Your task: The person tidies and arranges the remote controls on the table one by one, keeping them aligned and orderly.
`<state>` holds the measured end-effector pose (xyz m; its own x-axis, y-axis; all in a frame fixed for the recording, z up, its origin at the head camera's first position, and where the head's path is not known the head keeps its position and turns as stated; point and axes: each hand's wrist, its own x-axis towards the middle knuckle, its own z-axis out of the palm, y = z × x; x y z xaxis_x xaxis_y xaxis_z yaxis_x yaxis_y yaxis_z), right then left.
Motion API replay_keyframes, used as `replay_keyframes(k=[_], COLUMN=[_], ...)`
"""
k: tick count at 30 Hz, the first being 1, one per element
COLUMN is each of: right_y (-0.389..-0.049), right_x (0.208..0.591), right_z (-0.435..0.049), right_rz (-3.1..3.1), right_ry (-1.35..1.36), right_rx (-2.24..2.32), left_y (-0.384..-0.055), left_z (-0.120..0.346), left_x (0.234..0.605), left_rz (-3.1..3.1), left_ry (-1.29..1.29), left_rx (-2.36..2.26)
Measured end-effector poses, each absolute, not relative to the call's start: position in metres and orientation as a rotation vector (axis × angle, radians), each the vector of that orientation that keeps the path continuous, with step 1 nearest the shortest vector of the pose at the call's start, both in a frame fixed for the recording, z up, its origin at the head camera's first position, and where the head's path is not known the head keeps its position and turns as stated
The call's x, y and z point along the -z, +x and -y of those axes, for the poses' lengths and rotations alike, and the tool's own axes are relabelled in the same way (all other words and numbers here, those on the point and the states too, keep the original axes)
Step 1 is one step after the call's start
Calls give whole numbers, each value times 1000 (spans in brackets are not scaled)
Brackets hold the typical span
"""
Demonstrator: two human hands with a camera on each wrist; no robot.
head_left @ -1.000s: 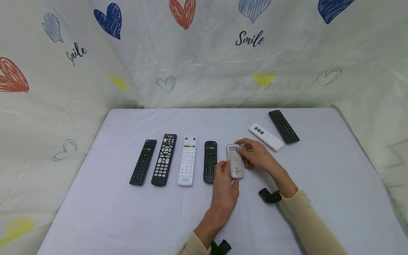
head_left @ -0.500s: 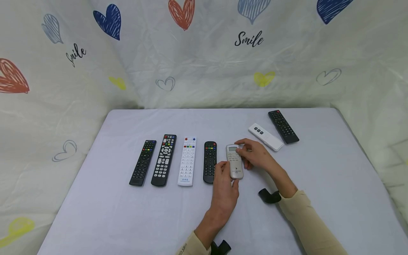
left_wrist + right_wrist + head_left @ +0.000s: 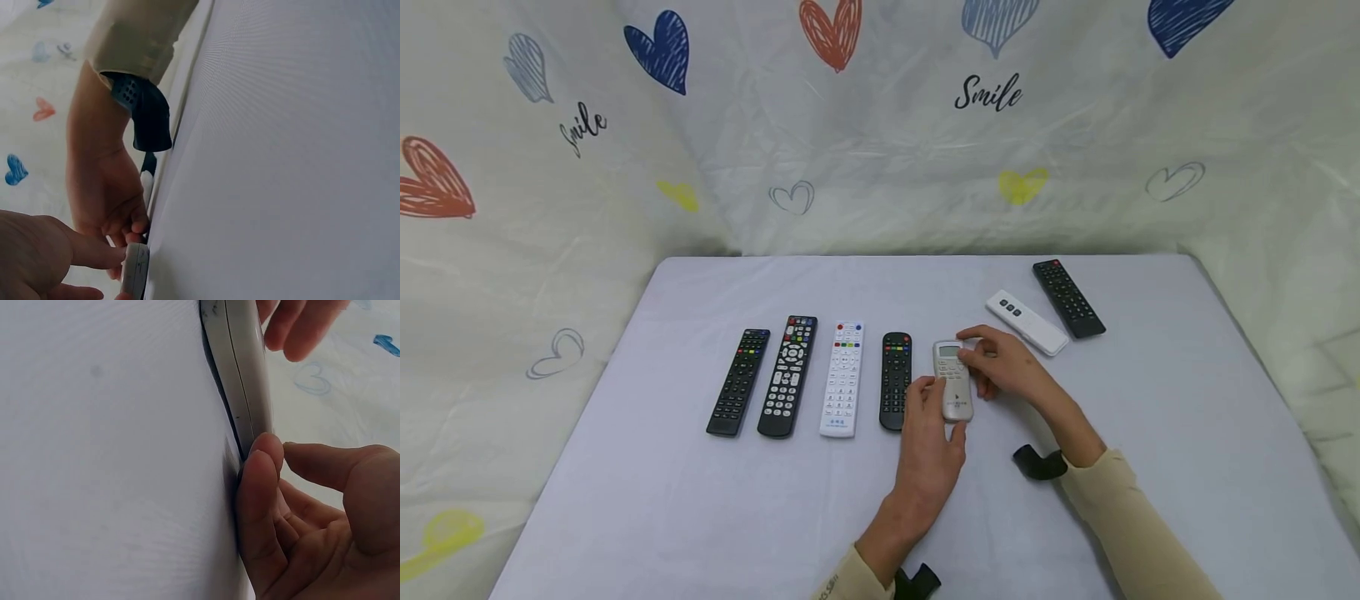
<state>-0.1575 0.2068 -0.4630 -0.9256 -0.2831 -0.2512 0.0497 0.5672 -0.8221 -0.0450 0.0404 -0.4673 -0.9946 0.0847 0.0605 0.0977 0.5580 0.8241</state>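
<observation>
A small light-grey remote control (image 3: 957,393) with a little display lies on the table between the two hands. My left hand (image 3: 928,460) holds its lower left part, the thumb by the bottom end and fingers along the left side. At its upper right, my right hand (image 3: 1006,364) holds it between thumb and fingers. In the right wrist view, curled fingertips of the right hand (image 3: 269,506) press the side of the grey remote (image 3: 239,375), which sits low against the tablecloth. The left wrist view shows the left thumb right at the remote's edge (image 3: 135,270).
Left of the hands stand a short black remote (image 3: 895,379), a white remote (image 3: 842,379) and two longer black remotes (image 3: 787,377) (image 3: 738,383), roughly in a row. Behind the right hand lie a slim white remote (image 3: 1027,322) and a tilted black remote (image 3: 1068,297), near the table's back edge.
</observation>
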Motion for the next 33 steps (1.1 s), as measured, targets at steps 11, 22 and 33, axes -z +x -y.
replay_keyframes(k=[11,22,33], right_y=[-153,-142,-129], right_x=[456,453,447], right_z=[-219,-234,-250], right_rz=[-2594,-2746,-2881], right_ry=[-150,15,186], right_rx=[1350,1413,1452], left_y=[-58,-72,-83], left_z=[-46,-57,-69], left_x=[465,464,462], left_rz=[2695,2656,2715], left_ry=[-260,-396,-398], left_rx=[1377,1285,1308])
